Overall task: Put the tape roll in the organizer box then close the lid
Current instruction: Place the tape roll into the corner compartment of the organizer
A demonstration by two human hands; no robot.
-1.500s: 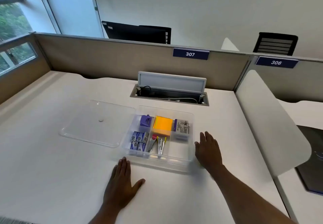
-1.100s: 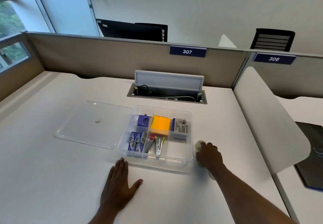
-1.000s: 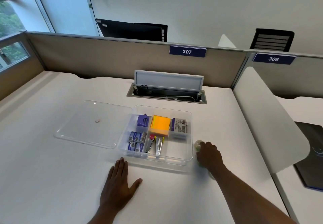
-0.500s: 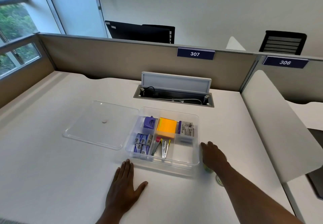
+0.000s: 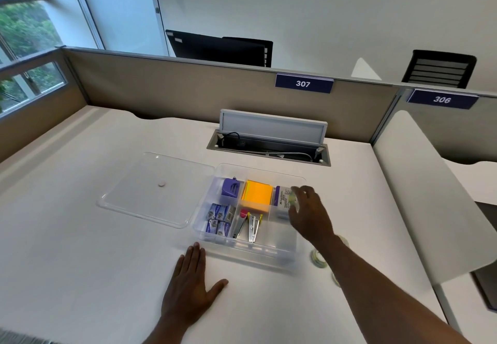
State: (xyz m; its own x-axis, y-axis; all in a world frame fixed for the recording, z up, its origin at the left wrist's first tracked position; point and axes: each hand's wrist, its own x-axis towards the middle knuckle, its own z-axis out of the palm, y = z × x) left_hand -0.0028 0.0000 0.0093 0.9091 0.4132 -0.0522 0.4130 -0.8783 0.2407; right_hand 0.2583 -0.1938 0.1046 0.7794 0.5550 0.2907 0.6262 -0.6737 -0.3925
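A clear organizer box (image 5: 212,247) sits open in the middle of the desk, with a purple sharpener, orange sticky notes, staple boxes and staplers in its compartments. Its clear lid (image 5: 150,190) lies flat on the desk against the box's left side. My right hand (image 5: 309,212) hovers over the box's right compartments, its fingers closed on a small clear tape roll (image 5: 293,200). My left hand (image 5: 192,284) rests flat on the desk just in front of the box, fingers spread.
More tape rolls (image 5: 318,257) lie on the desk right of the box, partly behind my right forearm. An open cable tray (image 5: 269,150) with a raised flap lies behind the box. A white divider panel (image 5: 430,196) stands to the right.
My right hand closed on a tape roll beside the box's right wall, lifted it, and moved left and forward over the box. My left hand stayed flat on the desk.
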